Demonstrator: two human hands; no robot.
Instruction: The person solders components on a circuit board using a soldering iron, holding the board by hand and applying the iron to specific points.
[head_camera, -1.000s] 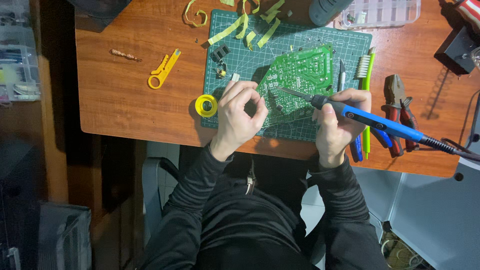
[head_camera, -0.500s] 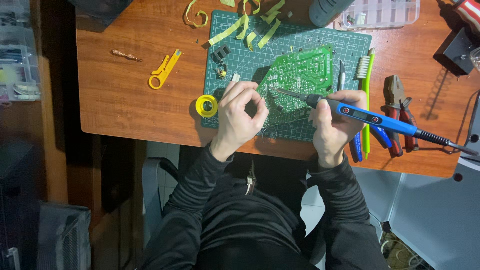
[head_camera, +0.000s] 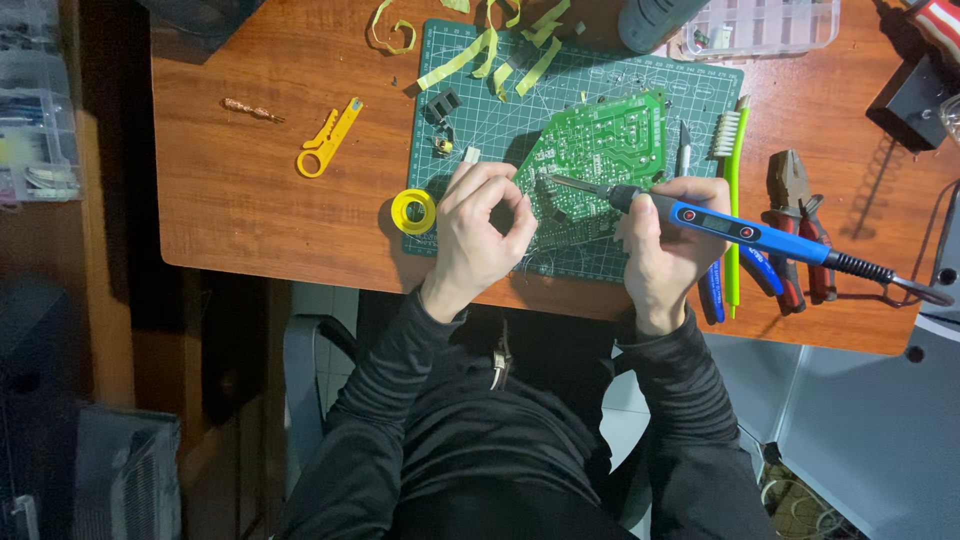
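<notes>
Hot tip working on the green board near the desk's front edge.
The right hand (head_camera: 668, 235) is gripping the blue soldering iron (head_camera: 745, 232); the left hand (head_camera: 482, 232), fingers pinched beside the green board (head_camera: 600, 150), could get burned.

The left hand (head_camera: 480, 235) hides part of the circuit board (head_camera: 600, 160).

On the wooden bench (head_camera: 250, 190), a yellow wire stripper (head_camera: 327, 139) lies left, with a small brass bit (head_camera: 252, 109) farther left. Yellow tape strips (head_camera: 490, 45) litter the far edge of the green cutting mat (head_camera: 700, 90). Pliers (head_camera: 795, 215) lie right, beside a green brush (head_camera: 733, 190). A clear parts box (head_camera: 765, 25) sits far right.
</notes>
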